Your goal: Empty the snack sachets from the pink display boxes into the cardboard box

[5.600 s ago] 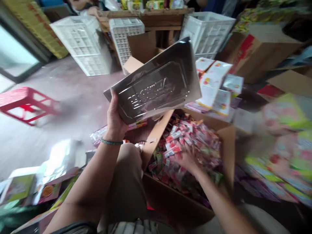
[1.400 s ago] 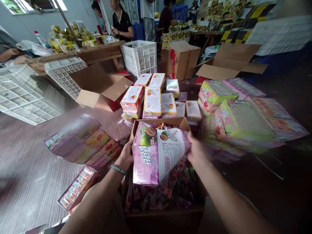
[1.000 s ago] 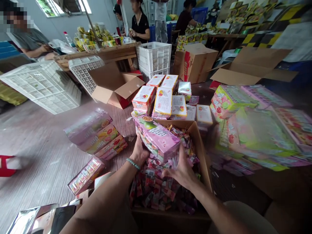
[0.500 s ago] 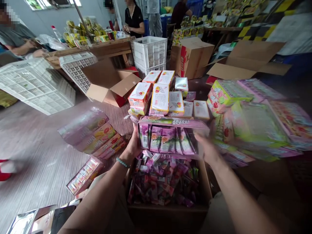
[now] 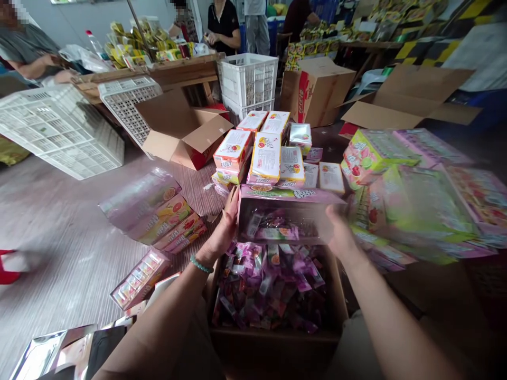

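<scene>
Between my two hands is a pink-and-green display box [image 5: 317,196], tilted over a brown carton [image 5: 277,338]. Its open side faces me, and a few purple sachets [image 5: 277,233] are still inside. My left hand [image 5: 222,229] presses on its left end, a beaded bracelet at the wrist. On the right end sits my right hand [image 5: 341,232], slightly blurred, its fingers partly hidden. Many small loose packets [image 5: 269,287], mostly purple and pink, fill the carton below, which stands between my legs.
Beyond the display box are stacked white-topped boxes [image 5: 266,153]. Clear-fronted packs [image 5: 420,200] are piled at right, and more boxes [image 5: 174,224] lie on the floor at left. Open cartons [image 5: 186,134] and white crates [image 5: 59,132] stand farther back. Several people sit or stand near the tables.
Most of the purple sachets have dropped out of the display box into the carton, and purple packets now cover more of the heap. Both hands still hold the display box.
</scene>
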`<state>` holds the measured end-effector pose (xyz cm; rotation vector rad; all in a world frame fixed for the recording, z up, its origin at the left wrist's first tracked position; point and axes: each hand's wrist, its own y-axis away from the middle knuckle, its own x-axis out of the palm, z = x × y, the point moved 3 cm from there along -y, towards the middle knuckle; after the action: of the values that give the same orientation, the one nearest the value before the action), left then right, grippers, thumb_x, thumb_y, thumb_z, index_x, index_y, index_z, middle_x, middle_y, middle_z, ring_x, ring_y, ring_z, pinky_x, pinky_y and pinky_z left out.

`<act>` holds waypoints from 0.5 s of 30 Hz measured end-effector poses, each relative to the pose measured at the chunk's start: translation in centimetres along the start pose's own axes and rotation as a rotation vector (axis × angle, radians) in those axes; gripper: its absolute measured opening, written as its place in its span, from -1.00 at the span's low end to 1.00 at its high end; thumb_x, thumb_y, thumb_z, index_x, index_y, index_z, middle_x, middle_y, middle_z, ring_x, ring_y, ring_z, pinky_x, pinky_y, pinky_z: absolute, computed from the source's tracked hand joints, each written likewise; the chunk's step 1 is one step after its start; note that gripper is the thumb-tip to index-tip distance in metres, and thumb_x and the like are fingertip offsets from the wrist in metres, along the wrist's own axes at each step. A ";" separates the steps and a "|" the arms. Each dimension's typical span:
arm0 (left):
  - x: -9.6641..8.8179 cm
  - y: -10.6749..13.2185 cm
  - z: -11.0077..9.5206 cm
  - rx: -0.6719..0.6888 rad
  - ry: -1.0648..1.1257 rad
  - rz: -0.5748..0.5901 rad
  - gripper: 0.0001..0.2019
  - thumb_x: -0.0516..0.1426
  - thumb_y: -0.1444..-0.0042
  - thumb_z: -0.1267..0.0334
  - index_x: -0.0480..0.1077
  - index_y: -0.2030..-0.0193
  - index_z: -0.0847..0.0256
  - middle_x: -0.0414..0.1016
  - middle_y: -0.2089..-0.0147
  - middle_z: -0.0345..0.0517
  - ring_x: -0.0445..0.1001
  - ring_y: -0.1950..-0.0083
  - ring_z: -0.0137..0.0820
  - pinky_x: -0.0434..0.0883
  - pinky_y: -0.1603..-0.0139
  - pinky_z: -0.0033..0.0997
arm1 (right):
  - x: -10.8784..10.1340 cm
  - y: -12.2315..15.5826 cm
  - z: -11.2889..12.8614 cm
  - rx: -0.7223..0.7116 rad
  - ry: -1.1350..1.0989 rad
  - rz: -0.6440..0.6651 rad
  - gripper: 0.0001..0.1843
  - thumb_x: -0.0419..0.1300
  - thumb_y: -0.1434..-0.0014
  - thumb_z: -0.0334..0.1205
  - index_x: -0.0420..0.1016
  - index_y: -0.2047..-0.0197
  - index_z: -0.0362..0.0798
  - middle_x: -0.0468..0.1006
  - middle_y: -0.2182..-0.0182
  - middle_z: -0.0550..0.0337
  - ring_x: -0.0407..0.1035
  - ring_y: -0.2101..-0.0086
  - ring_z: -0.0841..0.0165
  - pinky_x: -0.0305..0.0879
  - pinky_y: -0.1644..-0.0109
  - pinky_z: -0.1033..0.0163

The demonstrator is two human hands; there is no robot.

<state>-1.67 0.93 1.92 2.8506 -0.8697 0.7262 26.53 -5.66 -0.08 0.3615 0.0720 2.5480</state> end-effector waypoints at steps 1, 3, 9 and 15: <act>-0.1 0.1 -0.4 0.031 -0.039 0.005 0.11 0.10 -0.08 -0.59 -0.02 -0.64 -0.09 -0.16 -0.69 -0.23 -0.36 -0.69 -0.05 -0.21 -0.69 -0.02 | 0.2 0.0 -0.1 -0.003 -0.013 0.007 -0.22 0.55 0.29 0.41 0.56 0.13 0.08 0.70 0.01 0.06 0.44 -0.27 -0.04 0.29 -0.46 -0.18; -0.3 0.3 -1.0 0.095 -0.108 0.010 0.05 0.09 -0.14 -0.55 0.01 -0.63 -0.06 -0.14 -0.69 -0.20 -0.30 -0.69 -0.07 -0.17 -0.68 -0.04 | 0.5 0.0 -0.1 -0.040 -0.020 0.024 -0.19 0.58 0.33 0.38 0.56 0.11 0.08 0.71 0.01 0.03 0.46 -0.24 -0.06 0.26 -0.47 -0.21; -0.9 0.9 -1.0 0.043 -0.143 -0.034 -0.03 0.43 -0.12 -0.07 0.12 -0.58 0.01 0.21 -0.58 -0.04 0.08 -0.62 -0.06 0.06 -0.64 -0.05 | 0.7 0.3 0.2 -0.132 0.047 0.049 -0.13 0.56 0.24 0.36 0.54 -0.04 0.05 0.69 -0.03 0.01 0.48 -0.20 -0.08 0.26 -0.45 -0.24; -2.5 0.3 -1.4 0.056 0.162 -0.463 -0.25 0.41 -0.05 -0.20 0.45 -0.31 0.10 0.63 -0.20 -0.01 0.55 -0.28 0.00 0.60 -0.22 -0.01 | 1.7 0.9 0.0 -0.144 0.208 0.150 0.11 0.07 -0.11 0.67 0.22 -0.49 0.11 0.45 -0.34 -0.12 0.37 -0.31 -0.08 0.32 -0.37 -0.28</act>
<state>-4.22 2.26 2.01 2.8219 -0.1563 0.9034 24.67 -5.45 0.47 0.0473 -0.0633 2.7121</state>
